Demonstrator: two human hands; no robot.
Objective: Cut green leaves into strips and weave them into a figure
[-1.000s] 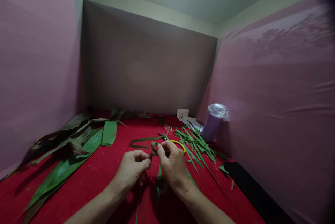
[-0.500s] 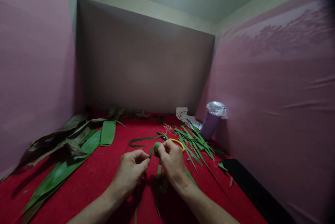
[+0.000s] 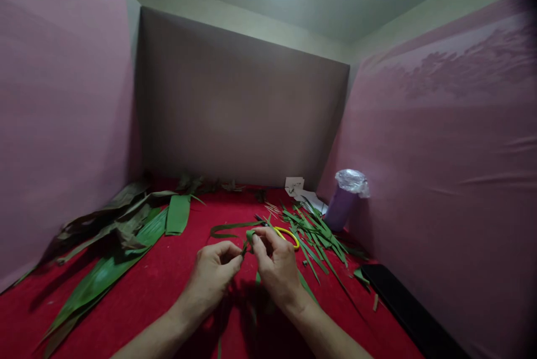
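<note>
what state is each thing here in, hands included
small curled green leaf strip: held between both hands
left hand: pinching the strip
right hand: pinching the strip
scissors with yellow looped handle: lying, open or shut unclear
purple cylindrical container: standing, top film-covered
narrow green leaf strips: loose, scattered
brown leaves: crumpled, dry-looking

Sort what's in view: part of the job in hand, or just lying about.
Job: green leaf piece pinched by left hand and right hand; probably leaf strips, scissors, broad leaf.

Lying about, apparently: purple container, white papers, black slab.
</note>
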